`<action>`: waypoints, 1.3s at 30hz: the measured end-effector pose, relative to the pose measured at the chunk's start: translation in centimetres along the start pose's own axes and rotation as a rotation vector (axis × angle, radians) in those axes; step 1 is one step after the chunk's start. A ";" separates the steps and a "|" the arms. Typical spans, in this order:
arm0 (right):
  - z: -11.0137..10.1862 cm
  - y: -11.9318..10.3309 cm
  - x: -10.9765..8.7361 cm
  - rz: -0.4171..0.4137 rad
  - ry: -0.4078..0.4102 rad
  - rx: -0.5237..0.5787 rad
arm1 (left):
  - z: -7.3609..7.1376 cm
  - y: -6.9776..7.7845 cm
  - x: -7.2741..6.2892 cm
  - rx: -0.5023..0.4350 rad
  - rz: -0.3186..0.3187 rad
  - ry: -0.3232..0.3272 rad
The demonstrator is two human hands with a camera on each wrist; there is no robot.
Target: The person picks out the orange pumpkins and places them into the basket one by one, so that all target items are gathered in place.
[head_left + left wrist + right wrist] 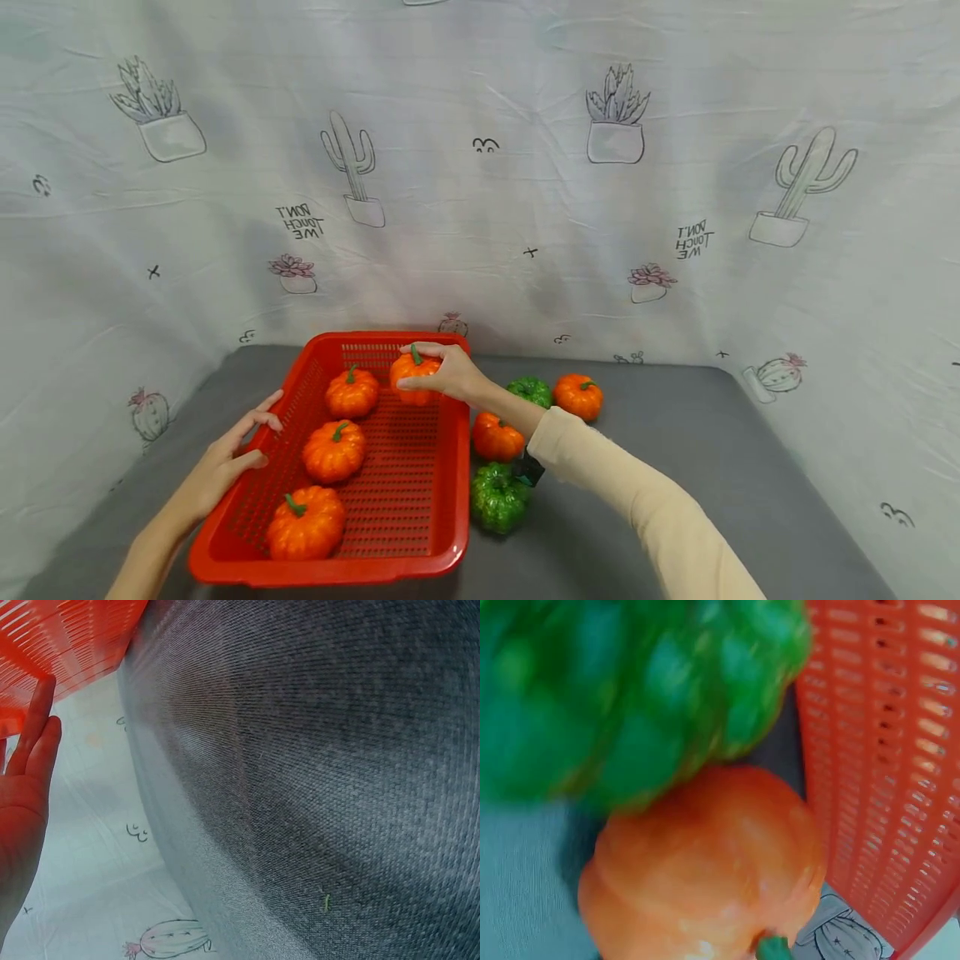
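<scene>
My right hand [448, 372] holds an orange toy pumpkin [411, 375] by its sides, over the far right part of the red basket [330, 573]. With its thumb over the basket's left rim, my left hand [225, 462] grips the edge. Two of its fingers [39, 727] lie against the outer wall in the left wrist view. Inside the basket, three more orange pumpkins form a row along the left: a far pumpkin [352, 393], a middle one [333, 452] and a near one [306, 525].
Right of the basket stand a green pumpkin [500, 498], an orange pumpkin [495, 437], a farther green pumpkin [529, 389] and another orange pumpkin [578, 397]. They stand on a grey cloth-covered table [720, 467]. A white printed curtain [480, 208] rises behind the table.
</scene>
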State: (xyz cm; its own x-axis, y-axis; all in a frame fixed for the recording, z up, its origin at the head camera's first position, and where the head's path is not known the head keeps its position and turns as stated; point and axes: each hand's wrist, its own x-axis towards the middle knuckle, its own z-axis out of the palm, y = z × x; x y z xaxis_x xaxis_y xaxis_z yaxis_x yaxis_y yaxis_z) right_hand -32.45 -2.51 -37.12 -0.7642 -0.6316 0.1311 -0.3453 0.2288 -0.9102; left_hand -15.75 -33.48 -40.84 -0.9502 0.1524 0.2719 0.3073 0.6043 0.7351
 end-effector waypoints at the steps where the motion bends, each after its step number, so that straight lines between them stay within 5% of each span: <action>1: 0.0 -0.1 0.0 -0.005 -0.001 -0.015 | 0.0 0.1 0.1 0.005 0.005 0.001; 9: 0.1 -0.1 0.7 -0.065 -0.024 -0.103 | 0.0 0.1 0.0 0.003 0.017 0.011; 30: -1.3 0.4 1.0 -0.087 -0.172 -0.087 | 0.3 0.2 0.4 -0.018 -0.027 0.011; 39: -0.6 0.8 1.3 -0.103 -0.087 -0.141 | 0.2 0.0 0.1 -0.031 0.003 0.011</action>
State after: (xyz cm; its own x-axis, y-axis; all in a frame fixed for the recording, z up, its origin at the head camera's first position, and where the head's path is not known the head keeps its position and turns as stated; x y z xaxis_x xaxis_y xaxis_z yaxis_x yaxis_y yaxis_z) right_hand -34.02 -2.70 -37.43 -0.6729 -0.7172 0.1813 -0.4973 0.2572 -0.8286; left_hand -15.82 -33.29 -40.94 -0.9486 0.1458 0.2808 0.3120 0.5792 0.7531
